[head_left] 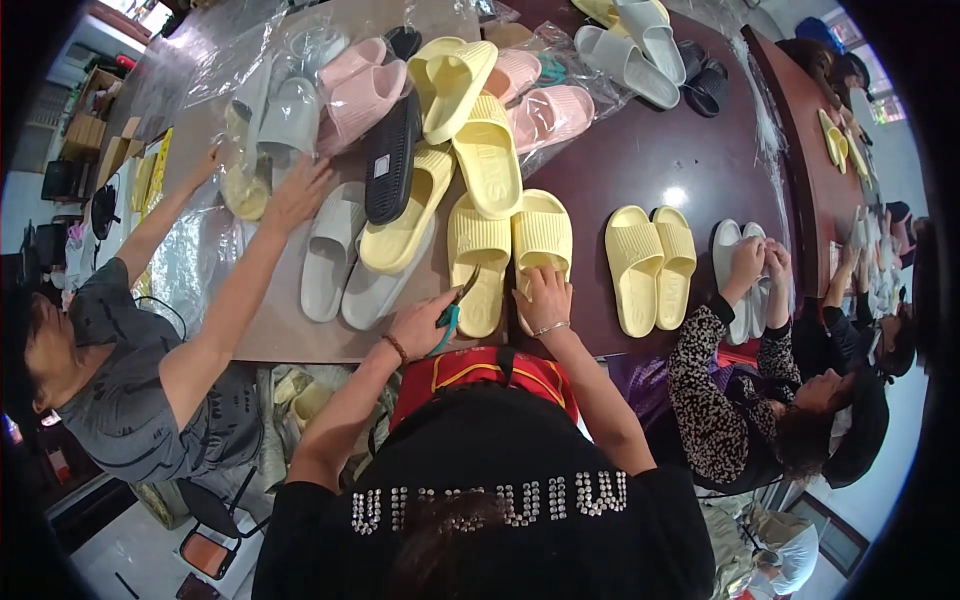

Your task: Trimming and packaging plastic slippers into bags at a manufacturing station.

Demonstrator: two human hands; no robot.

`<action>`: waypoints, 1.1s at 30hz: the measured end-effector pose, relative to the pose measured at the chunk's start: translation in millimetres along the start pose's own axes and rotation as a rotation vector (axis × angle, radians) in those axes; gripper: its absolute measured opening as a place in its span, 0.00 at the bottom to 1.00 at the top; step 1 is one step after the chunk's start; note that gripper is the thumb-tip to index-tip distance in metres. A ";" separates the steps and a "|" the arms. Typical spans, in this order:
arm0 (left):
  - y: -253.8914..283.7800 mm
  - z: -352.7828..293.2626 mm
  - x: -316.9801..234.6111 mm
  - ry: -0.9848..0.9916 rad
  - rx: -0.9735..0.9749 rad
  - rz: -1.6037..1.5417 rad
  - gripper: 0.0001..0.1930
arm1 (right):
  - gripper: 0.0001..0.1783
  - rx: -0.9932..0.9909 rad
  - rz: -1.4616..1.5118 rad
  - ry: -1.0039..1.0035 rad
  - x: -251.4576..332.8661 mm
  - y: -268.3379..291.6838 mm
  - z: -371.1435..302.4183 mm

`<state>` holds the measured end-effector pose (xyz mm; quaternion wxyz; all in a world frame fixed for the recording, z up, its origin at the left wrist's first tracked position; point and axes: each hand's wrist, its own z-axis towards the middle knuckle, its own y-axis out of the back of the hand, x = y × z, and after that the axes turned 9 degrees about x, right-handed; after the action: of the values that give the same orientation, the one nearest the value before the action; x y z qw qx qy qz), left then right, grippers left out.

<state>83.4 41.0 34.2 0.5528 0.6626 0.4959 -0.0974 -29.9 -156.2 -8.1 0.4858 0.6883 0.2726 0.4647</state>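
Two yellow slippers lie side by side before me at the table's front edge. My left hand [421, 325] is closed round the teal handle of a pair of scissors [447, 326], whose dark blades reach over the footbed of the left slipper [478, 240]. On the footbed of the right slipper [543, 228] rests my right hand [546, 298], its fingers stretched out toward the strap edge and its thumb apart at the side. That hand covers most of the heel.
Yellow, grey, pink and black slippers are heaped beyond, some in clear plastic bags [310, 50]. A yellow pair [650, 265] lies to the right. On the left a co-worker's hands [298, 195] touch bagged slippers; on the right another's hands [757, 262] are at a grey pair [738, 300].
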 end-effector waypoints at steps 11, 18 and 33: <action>-5.6 7.8 3.6 0.003 0.282 -0.109 0.25 | 0.03 -0.137 -0.060 0.149 3.8 -7.8 0.4; -10.3 23.3 -2.8 -0.098 0.399 -0.297 0.21 | 0.02 -0.221 -0.027 0.161 7.7 16.5 -9.1; -1.1 35.1 10.9 -0.040 -0.069 -0.405 0.25 | 0.04 0.004 0.428 0.196 13.0 37.7 -21.6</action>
<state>102.6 17.8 13.1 0.5539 0.5280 0.6109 -0.2028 -46.9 -150.8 33.6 0.3458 0.6832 0.1672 0.6211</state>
